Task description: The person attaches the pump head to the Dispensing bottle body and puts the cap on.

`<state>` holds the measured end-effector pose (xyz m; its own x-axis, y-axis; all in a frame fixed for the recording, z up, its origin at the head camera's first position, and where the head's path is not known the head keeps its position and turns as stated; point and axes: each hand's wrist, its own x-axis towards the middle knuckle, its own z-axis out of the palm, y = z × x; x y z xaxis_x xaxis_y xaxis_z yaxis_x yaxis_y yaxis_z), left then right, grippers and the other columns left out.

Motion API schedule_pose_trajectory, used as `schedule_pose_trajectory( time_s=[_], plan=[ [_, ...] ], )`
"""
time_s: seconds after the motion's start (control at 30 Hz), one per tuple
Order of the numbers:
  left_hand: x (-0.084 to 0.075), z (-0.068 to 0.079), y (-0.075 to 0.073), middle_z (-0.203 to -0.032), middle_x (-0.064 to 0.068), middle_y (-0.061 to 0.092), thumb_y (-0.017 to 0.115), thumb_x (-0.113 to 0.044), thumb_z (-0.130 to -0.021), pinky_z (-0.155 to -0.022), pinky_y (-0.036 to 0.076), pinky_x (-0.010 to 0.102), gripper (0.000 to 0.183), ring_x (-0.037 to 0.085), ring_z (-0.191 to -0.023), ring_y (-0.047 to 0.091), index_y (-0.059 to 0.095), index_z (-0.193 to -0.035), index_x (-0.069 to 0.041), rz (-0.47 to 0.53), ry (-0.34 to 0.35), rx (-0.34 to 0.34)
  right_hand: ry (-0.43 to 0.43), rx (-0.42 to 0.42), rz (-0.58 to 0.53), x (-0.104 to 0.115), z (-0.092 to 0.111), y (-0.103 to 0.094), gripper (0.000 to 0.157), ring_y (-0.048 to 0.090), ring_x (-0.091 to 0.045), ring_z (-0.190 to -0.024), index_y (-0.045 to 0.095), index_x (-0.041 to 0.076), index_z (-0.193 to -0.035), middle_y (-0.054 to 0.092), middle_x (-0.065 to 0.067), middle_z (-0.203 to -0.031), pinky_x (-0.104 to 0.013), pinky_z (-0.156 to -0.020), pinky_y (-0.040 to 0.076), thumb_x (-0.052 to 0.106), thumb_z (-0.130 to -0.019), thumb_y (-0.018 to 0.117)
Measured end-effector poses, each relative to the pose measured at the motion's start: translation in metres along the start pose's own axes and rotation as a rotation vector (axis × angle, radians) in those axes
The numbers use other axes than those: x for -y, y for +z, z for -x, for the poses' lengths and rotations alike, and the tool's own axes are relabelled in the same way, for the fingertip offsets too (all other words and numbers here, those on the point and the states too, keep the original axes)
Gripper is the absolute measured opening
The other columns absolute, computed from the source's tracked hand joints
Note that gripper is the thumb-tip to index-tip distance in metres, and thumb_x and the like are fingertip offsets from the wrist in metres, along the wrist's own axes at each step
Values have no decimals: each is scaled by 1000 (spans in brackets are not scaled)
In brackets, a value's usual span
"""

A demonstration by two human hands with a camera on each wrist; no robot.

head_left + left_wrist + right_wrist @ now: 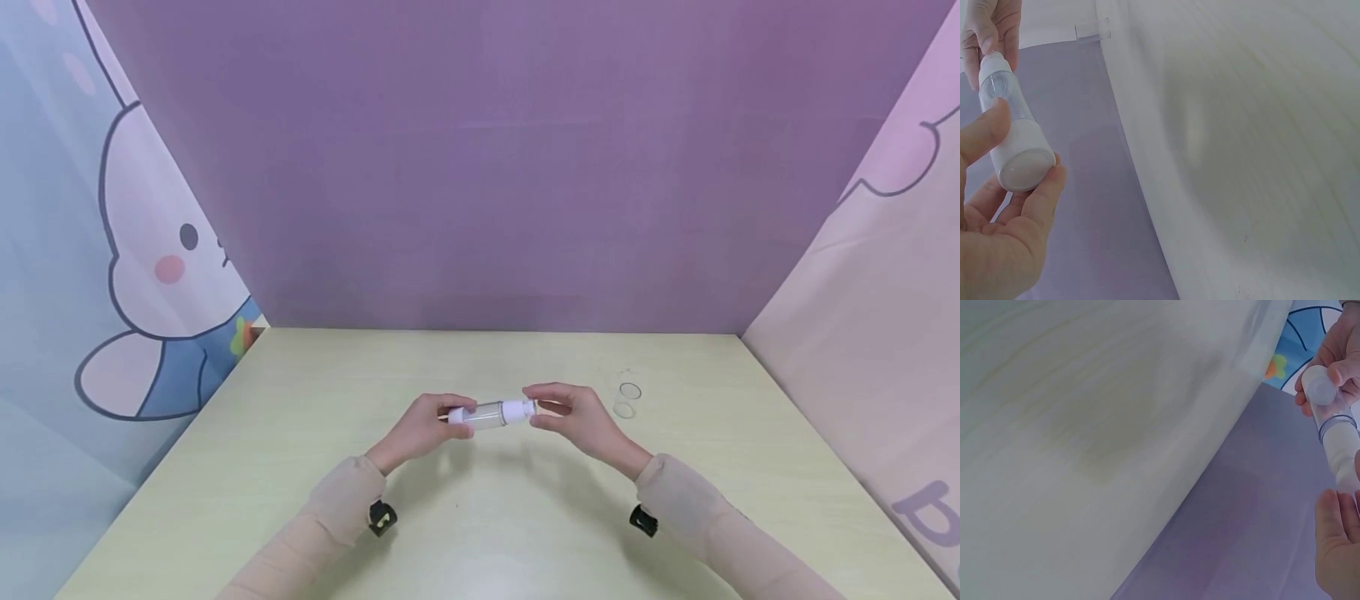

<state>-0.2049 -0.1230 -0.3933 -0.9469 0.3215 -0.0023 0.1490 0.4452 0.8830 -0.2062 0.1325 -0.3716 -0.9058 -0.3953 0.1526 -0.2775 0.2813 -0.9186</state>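
Note:
A slim pump bottle (489,415) with a clear middle, white base and white top is held up above the table, lying nearly level. My left hand (429,427) grips its white base end, thumb on the near side; the left wrist view shows the round bottom (1027,170) facing that camera. At the other end, my right hand (581,417) has thumb and fingers about the white pump head (1347,478), pinching it at the tip. The exact finger contact there is partly hidden. A clear cap (626,407) stands on the table just beyond the right hand.
The pale wood-look table (337,367) ends at a purple backdrop (480,208). Printed cloth panels flank it, a cartoon figure (165,250) on the left one. A black strap piece (382,517) sits at the left wrist, another (643,520) at the right.

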Motion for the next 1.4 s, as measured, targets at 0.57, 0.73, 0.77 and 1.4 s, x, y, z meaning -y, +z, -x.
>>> schedule_pose_trajectory(
  time_s=[0.57,0.73,0.77,1.4],
  plan=[
    [-3,0,0,-120,13,59,72,-14,-78,-78,52,35,39,26,-102,59,62,-115,-5,5,3,10,6,-6,29,1,1,3,35,61,-32,-103,61,-4,-113,60,-22,-115,-27,-79,52,1,-79,67],
    [-5,0,1,-119,13,59,72,-14,-78,-78,52,34,39,26,-102,59,63,-115,-5,2,6,9,27,-29,63,1,1,2,34,64,-28,-97,63,-1,-111,63,-19,-111,-26,-76,53,3,-78,69],
    [-5,0,1,-119,13,60,72,-14,-78,-78,52,34,38,26,-101,59,63,-115,-6,0,7,8,27,-33,71,1,1,2,33,65,-26,-95,64,-1,-111,64,-19,-110,-25,-76,53,4,-78,69],
    [0,-2,4,-119,11,61,72,-12,-77,-78,51,33,36,25,-101,59,64,-113,-10,-24,-11,-3,21,-72,79,-7,3,4,29,66,-22,-89,66,-1,-106,67,-18,-104,-26,-73,54,10,-79,69]
  ],
)
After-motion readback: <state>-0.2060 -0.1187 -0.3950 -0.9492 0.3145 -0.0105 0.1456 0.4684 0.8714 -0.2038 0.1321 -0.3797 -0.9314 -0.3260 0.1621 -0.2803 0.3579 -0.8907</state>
